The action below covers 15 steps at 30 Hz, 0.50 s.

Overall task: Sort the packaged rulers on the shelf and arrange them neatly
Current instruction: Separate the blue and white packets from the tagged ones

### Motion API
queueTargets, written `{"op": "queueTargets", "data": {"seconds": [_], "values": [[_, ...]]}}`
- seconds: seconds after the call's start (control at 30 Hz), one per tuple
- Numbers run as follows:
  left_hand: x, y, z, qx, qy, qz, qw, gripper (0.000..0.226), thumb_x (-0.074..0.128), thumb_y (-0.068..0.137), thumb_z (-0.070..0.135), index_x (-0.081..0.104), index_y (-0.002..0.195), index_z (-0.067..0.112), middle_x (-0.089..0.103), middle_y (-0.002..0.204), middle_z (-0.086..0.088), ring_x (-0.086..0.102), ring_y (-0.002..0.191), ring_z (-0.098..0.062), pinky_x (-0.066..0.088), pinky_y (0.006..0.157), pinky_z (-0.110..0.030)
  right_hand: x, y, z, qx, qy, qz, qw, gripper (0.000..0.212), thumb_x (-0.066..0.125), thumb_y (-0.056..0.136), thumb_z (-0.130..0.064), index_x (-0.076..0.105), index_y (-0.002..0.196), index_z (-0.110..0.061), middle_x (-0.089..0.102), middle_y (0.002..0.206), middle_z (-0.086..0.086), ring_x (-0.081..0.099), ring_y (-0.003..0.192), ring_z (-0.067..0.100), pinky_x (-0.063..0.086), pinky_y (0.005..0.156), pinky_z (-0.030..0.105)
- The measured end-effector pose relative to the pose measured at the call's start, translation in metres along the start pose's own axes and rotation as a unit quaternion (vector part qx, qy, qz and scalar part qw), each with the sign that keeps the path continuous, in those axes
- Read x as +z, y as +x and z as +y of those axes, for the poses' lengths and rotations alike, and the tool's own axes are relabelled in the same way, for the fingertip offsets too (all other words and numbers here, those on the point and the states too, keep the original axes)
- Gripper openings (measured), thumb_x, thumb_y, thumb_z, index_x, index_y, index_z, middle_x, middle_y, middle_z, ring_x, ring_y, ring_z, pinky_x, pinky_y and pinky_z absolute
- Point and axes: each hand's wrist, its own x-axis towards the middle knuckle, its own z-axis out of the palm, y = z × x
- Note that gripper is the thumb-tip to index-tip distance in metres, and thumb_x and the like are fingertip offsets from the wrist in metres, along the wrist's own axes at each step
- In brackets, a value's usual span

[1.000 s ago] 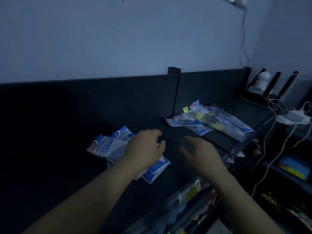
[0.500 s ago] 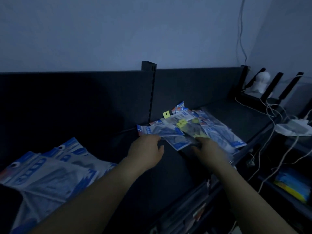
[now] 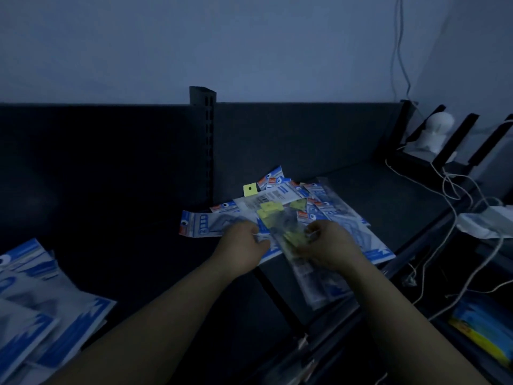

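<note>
Left hand (image 3: 241, 247), right hand (image 3: 329, 245), fingers curled

Dim, blue-tinted, soft and grainy, with wide-angle bending at the edges.

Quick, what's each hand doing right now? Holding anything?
Left hand: pinches the edge of a blue-and-white ruler packet.
Right hand: grips a clear packet with yellow pieces inside.
</note>
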Motion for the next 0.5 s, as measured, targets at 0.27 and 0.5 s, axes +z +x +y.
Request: {"op": "queueTargets", "data": {"seconds": [0.27,0.5], "values": [[0.016,0.015,0.009,-0.081,-0.201,0.011,0.976,0.03,0.074,0.079,0.01,0.048,0.079,0.024,0.06,0.083,0.0,0.058,0.07,-0.01,0.05,0.055,-0.023,0.01,0.001,-0.008,-0.071,0.173,-0.098,0.978,0.016,0.061,0.084,0.003,0.072,0.079,-0.007,0.071,0.08,0.018,0.063,0.072,0.025,0.055,0.082,0.047],[0.002,0.028,-0.003,-0.116,-0.101,0.019,0.988,0.014,0.048,0.09,0.005,0.059,0.098,0.005,0.061,0.107,-0.014,0.059,0.095,-0.026,0.05,0.08,-0.033,-0.001,0.023,-0.001,-0.078,0.053,-0.007,0.996,0.041,0.046,0.091,0.002,0.06,0.125,-0.016,0.061,0.125,0.007,0.061,0.089,0.016,0.051,0.074,0.023]]}}
